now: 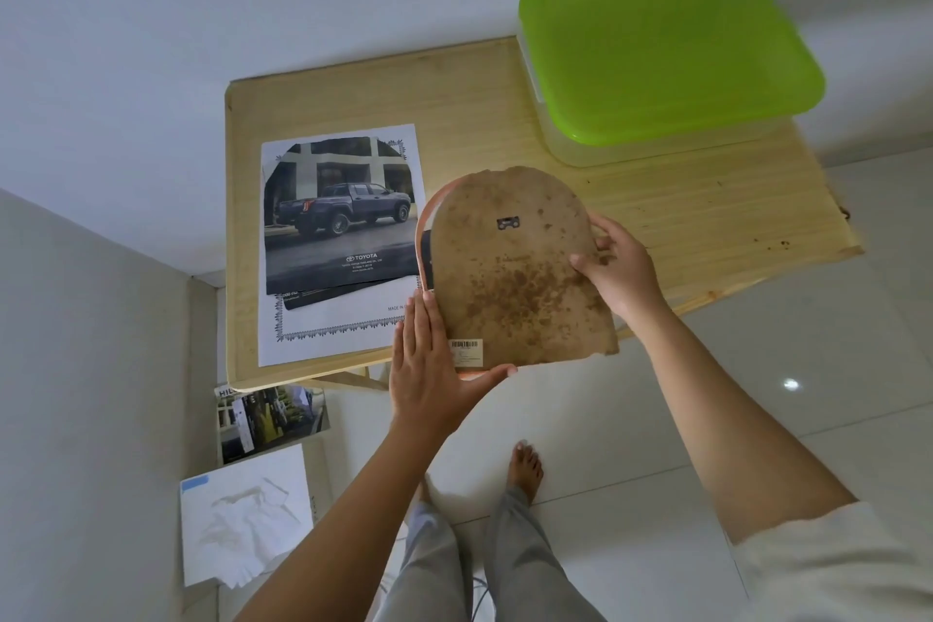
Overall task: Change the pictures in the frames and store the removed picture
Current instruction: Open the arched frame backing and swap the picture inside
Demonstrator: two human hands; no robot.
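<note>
I hold an arch-shaped picture frame (515,273) with its stained brown backing board facing me, above the front edge of a wooden table (656,197). An orange rim shows along its left side. My left hand (429,369) supports the lower left corner, fingers straight along the edge and thumb under the bottom. My right hand (616,268) grips the right edge, thumb on the backing. A printed picture of a dark pickup truck (338,212) lies on a white bordered sheet (333,323) on the table's left half.
A clear plastic box with a green lid (666,56) stands at the table's far right corner. On the floor to the left lie a magazine (267,419) and a white bag or paper (247,515). My bare feet (525,465) stand on white tiles.
</note>
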